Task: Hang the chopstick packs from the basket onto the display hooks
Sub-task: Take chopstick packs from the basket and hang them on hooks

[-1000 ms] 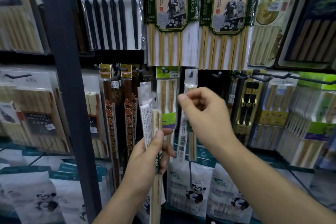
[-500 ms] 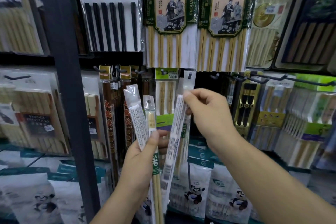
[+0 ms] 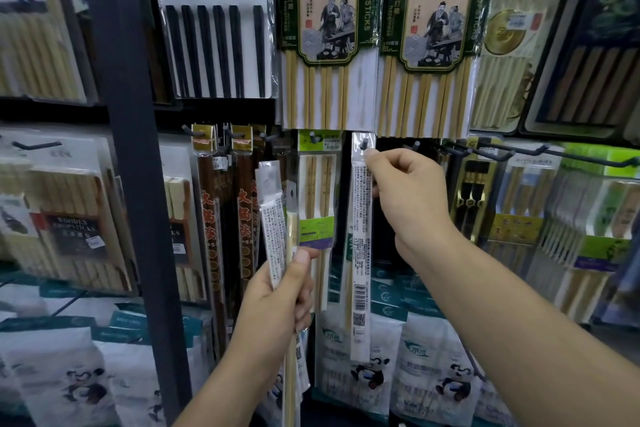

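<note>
The right hand [image 3: 412,198] was up at the rack, its fingers [image 3: 372,154] pinched together on the top of a slim clear chopstick pack [image 3: 360,246]; the pack's hanging hole sat over the tip of a dark hook [image 3: 363,143], and the pack hung straight down in front of the panda-printed bags [image 3: 433,378]; just left of it a green-labelled pack [image 3: 317,184] hung on its own hook. The left hand [image 3: 277,305] was lower and to the left, fingers and thumb [image 3: 300,258] clamped on two more slim packs [image 3: 275,229], held upright and fanned slightly apart at their tops; these stood in front of the brown chopstick packs [image 3: 211,218], beside the dark upright post [image 3: 128,166].
</note>
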